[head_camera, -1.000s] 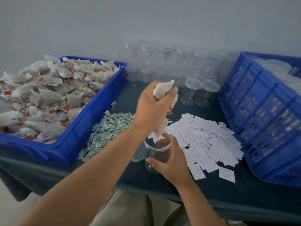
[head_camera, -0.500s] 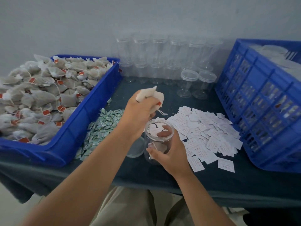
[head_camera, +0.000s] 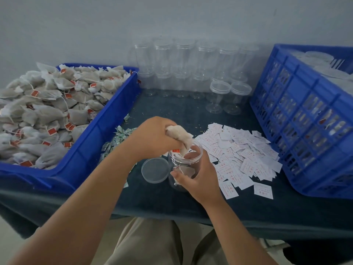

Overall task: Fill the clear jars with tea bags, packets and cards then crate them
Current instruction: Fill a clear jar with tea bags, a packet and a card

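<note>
Fingers of left hand [head_camera: 152, 139] clutch tea bags [head_camera: 180, 134]; right hand [head_camera: 198, 177] grips half-hidden jar [head_camera: 188, 162].

The jar [head_camera: 183, 165] stands between lid [head_camera: 155, 170], left, and cards [head_camera: 238, 155], right; packets [head_camera: 114, 144] apparently behind lid.

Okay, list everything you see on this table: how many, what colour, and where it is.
bin: one, blue, left
tea bags: many, beige with red tags, heaped in bin
packets: pile, green, between bin and jar
cards: pile, white with red print, right of jar
jar: one, clear, front centre, a tea bag inside
lid: one, clear, flat on table left of jar
empty jars: many, clear, stacked at back by wall
crate: one, blue, right, lidded jars inside
table: one, dark cover
held bags: bunch, beige, at jar mouth
left hand: grips held bags
right hand: grips jar
</note>
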Demonstrator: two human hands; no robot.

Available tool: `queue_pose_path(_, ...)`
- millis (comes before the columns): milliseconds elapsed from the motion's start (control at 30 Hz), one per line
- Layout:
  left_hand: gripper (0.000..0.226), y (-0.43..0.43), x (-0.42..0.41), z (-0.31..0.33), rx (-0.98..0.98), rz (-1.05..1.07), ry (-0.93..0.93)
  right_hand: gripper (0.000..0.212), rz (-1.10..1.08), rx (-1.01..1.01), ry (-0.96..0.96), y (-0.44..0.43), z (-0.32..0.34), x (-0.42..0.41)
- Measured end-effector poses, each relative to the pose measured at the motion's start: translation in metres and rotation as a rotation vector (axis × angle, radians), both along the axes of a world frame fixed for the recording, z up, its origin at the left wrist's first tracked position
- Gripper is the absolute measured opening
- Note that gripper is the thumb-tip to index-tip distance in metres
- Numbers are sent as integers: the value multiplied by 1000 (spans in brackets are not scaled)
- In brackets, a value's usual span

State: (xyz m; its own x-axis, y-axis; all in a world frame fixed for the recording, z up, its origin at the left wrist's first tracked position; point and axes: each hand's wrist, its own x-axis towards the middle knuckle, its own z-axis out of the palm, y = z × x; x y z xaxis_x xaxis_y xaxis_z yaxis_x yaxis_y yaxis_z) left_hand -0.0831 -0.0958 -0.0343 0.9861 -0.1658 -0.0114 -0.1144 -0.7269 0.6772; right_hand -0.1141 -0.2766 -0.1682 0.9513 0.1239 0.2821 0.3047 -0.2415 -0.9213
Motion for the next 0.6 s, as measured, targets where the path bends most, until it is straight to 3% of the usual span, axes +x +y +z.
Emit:
queue_pose_path(200, 45, -4, 5, -8, 201, -49, -60, 88, 8, -32, -15, 1, -2, -1)
queue_pose_path(333, 26, 5, 7, -3, 56, -1, -64, 83, -7, -15, 1, 0, 0, -2)
queue_pose_path(467, 46, 12, 7, 5, 125, 44, -6, 80, -10, -37, -7, 1, 2, -2)
queue_pose_path(600, 36, 6, 2, 10, 177, -106, 56, 77, -16, -29, 1, 1, 3, -2)
